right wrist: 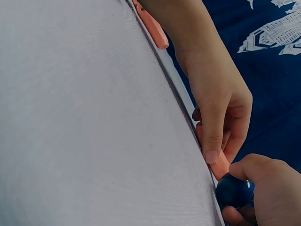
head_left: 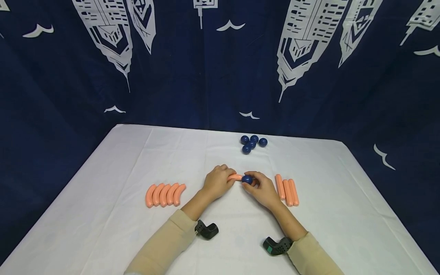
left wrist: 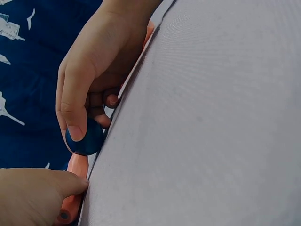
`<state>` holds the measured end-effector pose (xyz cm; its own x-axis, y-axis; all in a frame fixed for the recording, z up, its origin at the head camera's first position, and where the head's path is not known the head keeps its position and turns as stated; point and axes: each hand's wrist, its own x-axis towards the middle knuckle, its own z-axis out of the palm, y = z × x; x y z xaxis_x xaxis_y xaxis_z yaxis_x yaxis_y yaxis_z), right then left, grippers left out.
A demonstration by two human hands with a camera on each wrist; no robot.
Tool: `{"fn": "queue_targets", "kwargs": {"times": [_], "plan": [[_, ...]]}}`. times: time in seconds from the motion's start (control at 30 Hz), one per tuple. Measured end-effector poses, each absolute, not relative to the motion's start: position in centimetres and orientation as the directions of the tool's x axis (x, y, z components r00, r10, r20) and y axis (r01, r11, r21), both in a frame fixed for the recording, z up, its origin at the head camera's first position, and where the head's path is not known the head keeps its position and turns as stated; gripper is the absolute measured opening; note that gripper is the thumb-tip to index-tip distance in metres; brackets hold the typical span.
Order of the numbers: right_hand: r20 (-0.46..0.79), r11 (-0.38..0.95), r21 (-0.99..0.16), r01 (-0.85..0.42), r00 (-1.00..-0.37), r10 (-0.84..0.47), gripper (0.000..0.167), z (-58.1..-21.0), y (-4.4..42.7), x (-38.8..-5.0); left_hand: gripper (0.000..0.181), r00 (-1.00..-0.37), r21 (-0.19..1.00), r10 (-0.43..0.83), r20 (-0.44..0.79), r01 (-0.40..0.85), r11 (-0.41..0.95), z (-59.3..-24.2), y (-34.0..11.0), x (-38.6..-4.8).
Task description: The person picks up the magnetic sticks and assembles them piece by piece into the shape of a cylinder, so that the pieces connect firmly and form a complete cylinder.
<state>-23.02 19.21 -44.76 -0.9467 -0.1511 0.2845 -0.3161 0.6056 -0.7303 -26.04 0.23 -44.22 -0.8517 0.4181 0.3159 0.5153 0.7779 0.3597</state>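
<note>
Near the middle of the table, the left hand (head_left: 217, 181) grips an orange sausage-shaped piece (head_left: 235, 177) between thumb and fingers. Facing it, the right hand (head_left: 262, 189) pinches a dark blue ball (head_left: 246, 180) at the piece's right end. In the left wrist view the right hand (left wrist: 96, 61) has its thumb on the ball (left wrist: 91, 141), which touches the orange piece (left wrist: 78, 165), partly covered by the left hand (left wrist: 33, 195). The right wrist view has the left hand's (right wrist: 214, 89) thumb on the piece (right wrist: 219, 167), beside the ball (right wrist: 234, 190) and right hand (right wrist: 277, 193).
Several curved orange pieces (head_left: 163, 195) lie in a row at left on the white tablecloth (head_left: 113, 236). Three straight orange pieces (head_left: 287, 191) lie just right of the right hand. Several blue balls (head_left: 252, 144) sit near the back edge, before a dark blue curtain (head_left: 172, 95).
</note>
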Motion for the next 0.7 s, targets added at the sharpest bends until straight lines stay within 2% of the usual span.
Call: {"fn": "queue_targets", "kwargs": {"times": [0.4,0.7], "plan": [[0.347,0.602,-0.708,-0.368,-0.924,-0.157,0.034,-44.9,19.0,-22.9,0.026,-0.864,0.386,0.416,0.284,0.500,0.775,-42.6,-1.8,-24.8],[0.267,0.608,-0.735,-0.300,-0.952,-0.148,0.035,-44.7,19.2,-22.9,0.020,-0.819,0.346,0.532,0.214,0.573,0.743,-39.8,-6.1,-22.1]]}}
